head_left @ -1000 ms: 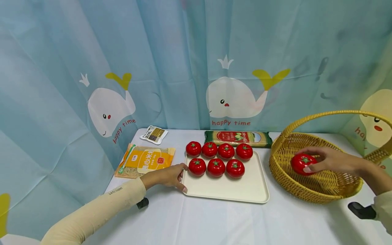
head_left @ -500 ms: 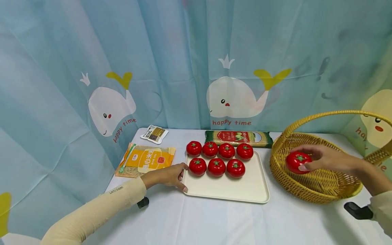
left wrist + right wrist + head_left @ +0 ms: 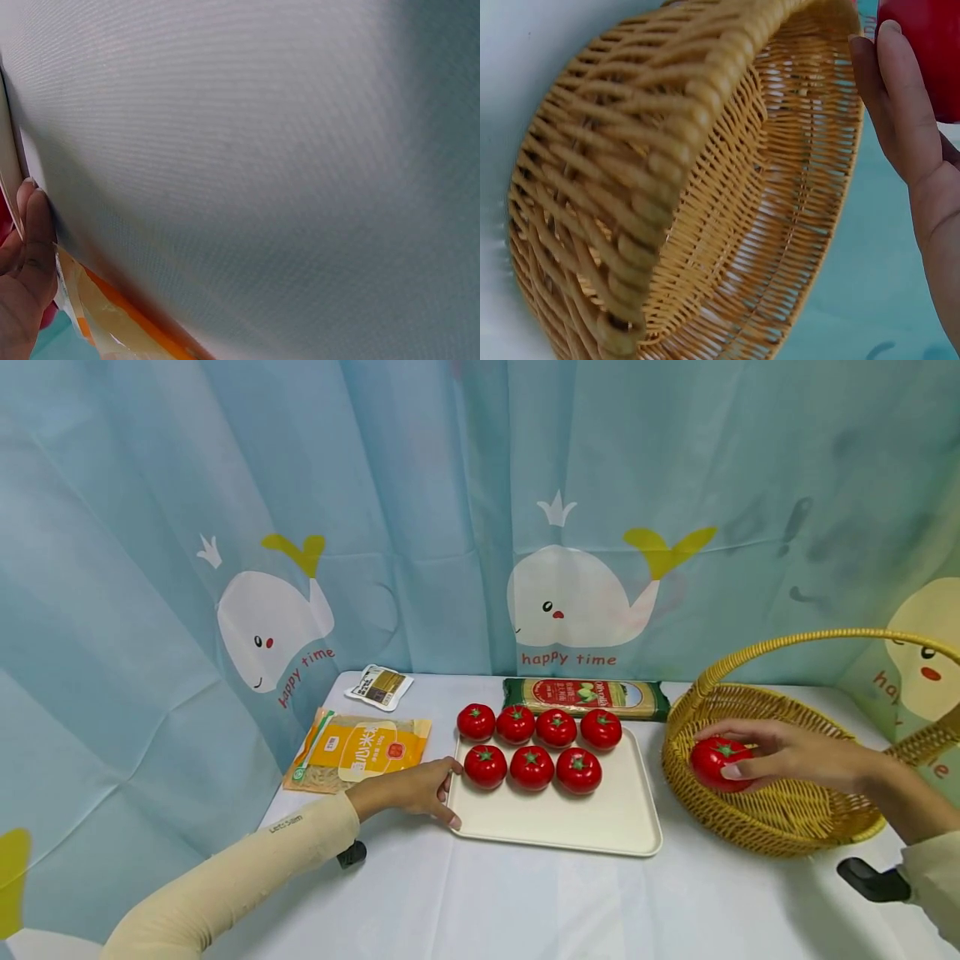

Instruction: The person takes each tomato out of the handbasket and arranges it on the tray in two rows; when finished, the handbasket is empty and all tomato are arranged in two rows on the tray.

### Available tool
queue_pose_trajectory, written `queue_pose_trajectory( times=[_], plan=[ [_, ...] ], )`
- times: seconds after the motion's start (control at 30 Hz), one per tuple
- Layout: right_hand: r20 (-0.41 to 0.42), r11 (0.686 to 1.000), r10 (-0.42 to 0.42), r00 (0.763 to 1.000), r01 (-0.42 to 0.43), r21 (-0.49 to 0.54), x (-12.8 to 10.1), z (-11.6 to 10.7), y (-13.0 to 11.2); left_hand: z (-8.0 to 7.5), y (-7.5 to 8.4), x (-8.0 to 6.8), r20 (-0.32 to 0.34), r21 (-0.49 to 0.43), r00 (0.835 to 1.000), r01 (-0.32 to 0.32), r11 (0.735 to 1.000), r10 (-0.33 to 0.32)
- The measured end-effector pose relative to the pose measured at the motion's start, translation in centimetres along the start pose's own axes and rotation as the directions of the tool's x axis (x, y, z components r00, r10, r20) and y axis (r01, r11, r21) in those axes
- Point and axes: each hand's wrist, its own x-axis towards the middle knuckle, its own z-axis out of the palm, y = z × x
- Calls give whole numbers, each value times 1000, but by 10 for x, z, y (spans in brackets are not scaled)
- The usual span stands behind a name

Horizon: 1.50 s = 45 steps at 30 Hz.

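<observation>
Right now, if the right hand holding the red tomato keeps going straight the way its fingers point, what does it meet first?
Probably the woven yellow basket near-left rim: the right hand points left, gripping the red tomato just inside it. Beyond lies the cream tray. Height over the rim is unclear.

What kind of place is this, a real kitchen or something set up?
Probably a staged tabletop set, not a real kitchen: a blue whale-print curtain backs a table with a white cloth, and seven identical glossy red tomatoes sit in rows on a cream rectangular tray beside a yellow wicker basket.
</observation>
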Motion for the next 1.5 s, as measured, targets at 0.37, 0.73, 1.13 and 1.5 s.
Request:
queue_pose_trajectory(
  times=[0.37,0.73,1.13,1.5],
  plan=[
    [-59,995,87,994,-89,-39,10,16,-10,0,-1,0,-5,-6,1000,-8,1000,8],
    [-43,998,-30,999,27,-59,25,33,-12,0,-2,1,-2,15,1000,-11,1000,11],
    [-163,994,-51,985,35,-104,39,48,-11,0,-1,0,-9,-23,1000,-12,1000,12],
    [-315,983,-77,946,19,-183,54,63,-11,0,0,0,-2,-33,1000,2,999,-2]
  ],
)
